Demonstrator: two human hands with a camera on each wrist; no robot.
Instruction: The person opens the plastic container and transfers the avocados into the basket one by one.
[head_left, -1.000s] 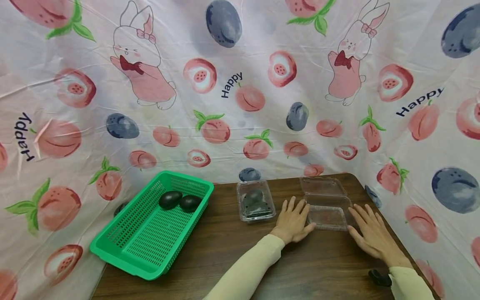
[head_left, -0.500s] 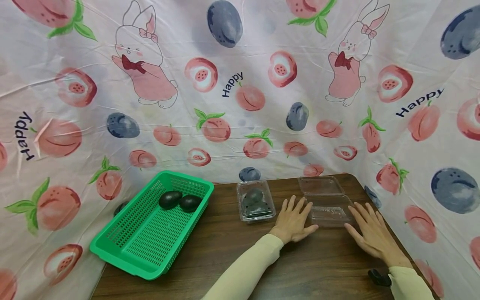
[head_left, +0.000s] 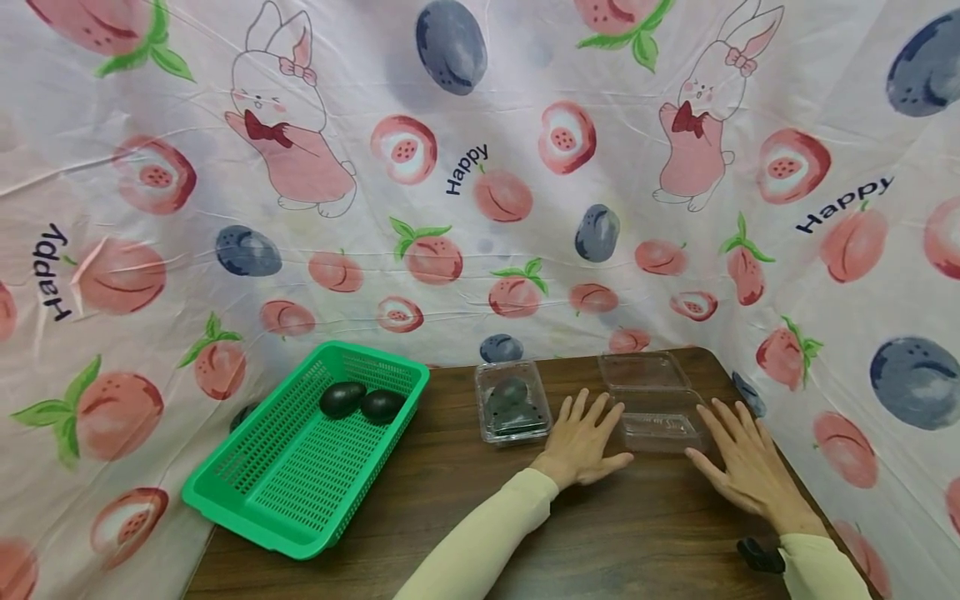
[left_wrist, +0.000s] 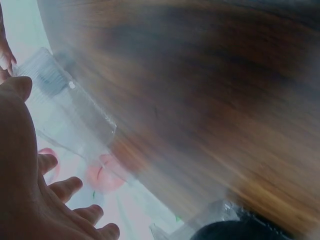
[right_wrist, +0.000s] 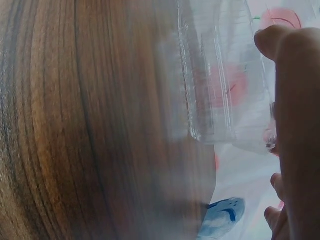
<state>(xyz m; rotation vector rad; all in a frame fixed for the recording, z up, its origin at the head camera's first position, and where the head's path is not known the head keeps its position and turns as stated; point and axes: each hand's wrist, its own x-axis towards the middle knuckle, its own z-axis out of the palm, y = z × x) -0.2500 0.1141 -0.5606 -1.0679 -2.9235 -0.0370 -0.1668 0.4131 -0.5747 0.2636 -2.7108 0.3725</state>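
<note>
An unfolded clear plastic clamshell box point(head_left: 662, 427) lies between my two hands, its lid point(head_left: 645, 372) laid back toward the curtain. Fingers spread and straight, my left hand point(head_left: 579, 442) is at the box's left side, the fingertips right by its wall. Opposite, my right hand point(head_left: 744, 462) reaches along the right side with straight fingers. In the left wrist view the left hand point(left_wrist: 22, 170) is beside the box point(left_wrist: 75, 117); the right wrist view has the see-through box point(right_wrist: 220, 95) near the right thumb point(right_wrist: 270, 42). No contents show in it.
Left of my left hand stands a second clear box point(head_left: 513, 402) with dark avocados inside. A green basket point(head_left: 300, 537) on the left holds two avocados point(head_left: 362, 403). The wooden table point(head_left: 600, 533) meets a fruit-printed curtain point(head_left: 450, 333) behind and at both sides.
The clamshell box has shifted slightly and its base shows at a changed angle, the lid a bit further left. My left hand has moved slightly; both hands stay beside the box.
</note>
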